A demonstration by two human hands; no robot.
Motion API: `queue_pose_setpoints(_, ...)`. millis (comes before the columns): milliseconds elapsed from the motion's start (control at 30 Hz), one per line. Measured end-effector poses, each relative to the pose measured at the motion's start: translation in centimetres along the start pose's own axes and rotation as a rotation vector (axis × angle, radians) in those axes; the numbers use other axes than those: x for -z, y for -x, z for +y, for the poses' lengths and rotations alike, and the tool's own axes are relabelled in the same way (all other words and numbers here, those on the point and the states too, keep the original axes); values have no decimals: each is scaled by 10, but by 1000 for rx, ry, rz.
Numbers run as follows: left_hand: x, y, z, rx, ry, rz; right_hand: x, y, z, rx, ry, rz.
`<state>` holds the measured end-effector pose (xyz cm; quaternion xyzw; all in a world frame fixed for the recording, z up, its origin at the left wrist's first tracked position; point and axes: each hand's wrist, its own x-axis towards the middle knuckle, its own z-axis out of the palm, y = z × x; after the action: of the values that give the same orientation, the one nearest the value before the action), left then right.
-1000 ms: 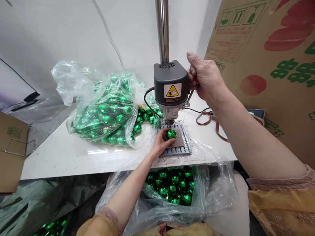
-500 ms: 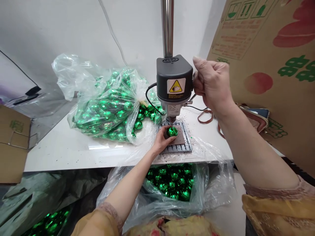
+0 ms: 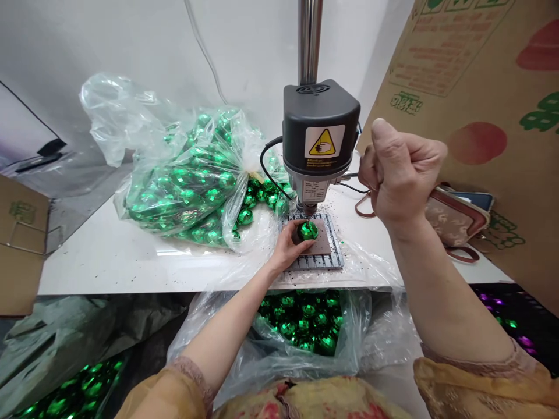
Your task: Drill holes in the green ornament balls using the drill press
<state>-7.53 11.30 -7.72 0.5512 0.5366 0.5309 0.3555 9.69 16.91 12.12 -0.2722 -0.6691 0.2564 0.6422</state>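
My left hand (image 3: 290, 245) has thumb and fingers closed round a green mirrored ball (image 3: 308, 230), holding it on a brown board (image 3: 322, 241) atop the slotted metal base (image 3: 336, 259). Right above the ball is the chuck of a small drill press (image 3: 322, 131); the bit appears to meet the ball's top. My right hand (image 3: 404, 169) is a fist on the press's feed lever (image 3: 350, 175), whose grip is hidden inside the fingers. The black motor housing carries a yellow warning label.
A clear plastic bag (image 3: 183, 192) of green balls lies left on the white table (image 3: 117, 270). Below the front edge, an open bag holds more green balls (image 3: 305, 320). Cardboard boxes flank both sides, and a patterned purse (image 3: 454, 218) sits right. Dark shavings dot the table.
My right fist has come lower and further right with the lever. The view has shifted, and the drill press looks larger. My left hand keeps the ball in the same place.
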Motion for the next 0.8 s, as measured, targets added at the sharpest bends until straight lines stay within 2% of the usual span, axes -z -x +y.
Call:
queue_pose_setpoints(133,1,1,0,-2,-48,11,1,1,-1,6,-62,26)
queue_pose_setpoints(233,2,2,1,-2,-47,23,0,-5,-1,-34,-105,-13)
queue_pose_setpoints(367,3,3,6,6,75,45,-7,-28,-2,-101,-239,-49)
queue_pose_setpoints(433,5,3,8,30,114,80,-12,-42,-2,-180,-233,-37)
queue_pose_setpoints(533,7,-1,6,34,29,108,-19,-63,1,-295,-297,-63)
queue_pose_setpoints(667,9,-9,-1,-25,-114,33,-25,-80,5,-457,-420,-61)
queue_pose_setpoints(800,10,-13,-6,-69,-202,-7,-27,-82,3,-473,-424,-45)
